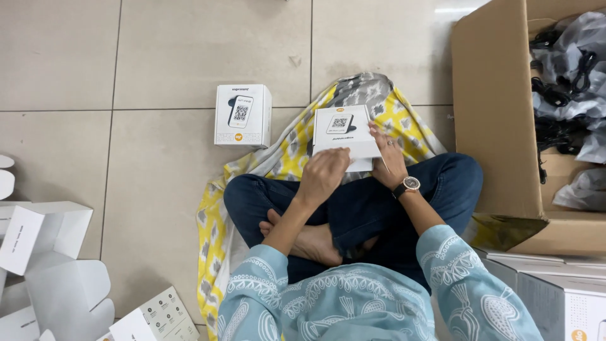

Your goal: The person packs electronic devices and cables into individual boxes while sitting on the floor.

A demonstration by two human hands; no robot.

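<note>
Head view: a person sits cross-legged on a yellow patterned cloth (214, 215) spread over the tiled floor (158, 50). The left hand (323, 175) curls its fingers over the near edge of a small white product box (344, 129) held above the knees. The right hand (388, 158), a wristwatch (410, 184) on its wrist, presses flat against the box's right side, fingers straight. A second white box (243, 115) stands on the floor just left of the held one. At far right, a large cardboard carton (495, 113) holds bagged black cables (568, 69). Empty opened white boxes (44, 233) lie near left.
</note>
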